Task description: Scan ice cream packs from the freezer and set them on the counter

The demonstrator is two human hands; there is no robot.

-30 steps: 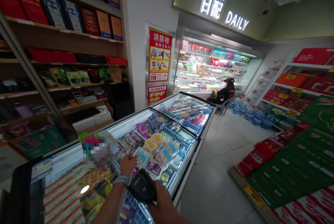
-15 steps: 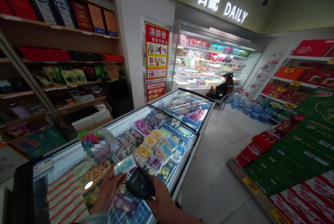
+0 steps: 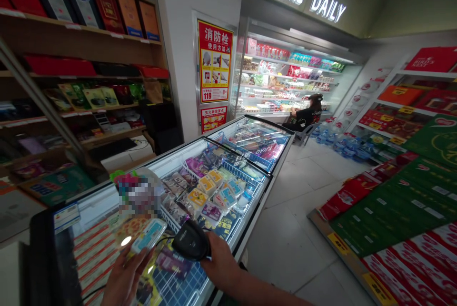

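Note:
My left hand (image 3: 125,272) holds a small clear pack with a light blue and white label (image 3: 149,235), tilted over the near end of the glass-topped freezer (image 3: 255,205). My right hand (image 3: 219,259) grips a black handheld scanner (image 3: 191,241), its head turned toward the pack. A thin black cable shows between the scanner and the pack. Below the hands, inside the freezer, are blue wire baskets with bagged goods. Farther in lie several packs with yellow labels (image 3: 207,184) and a purple-labelled pack (image 3: 211,211).
A partly blurred, colourful bundle (image 3: 137,194) rests on the freezer's left side. Shelves of boxes (image 3: 117,37) stand left, stacked green cartons (image 3: 400,201) right. Beyond the freezer, a person (image 3: 310,114) sits by a lit refrigerated display (image 3: 285,80).
My left hand has moved left and down with the pack, away from the scanner, and the pack is tilted more steeply. My right hand still holds the scanner in nearly the same place.

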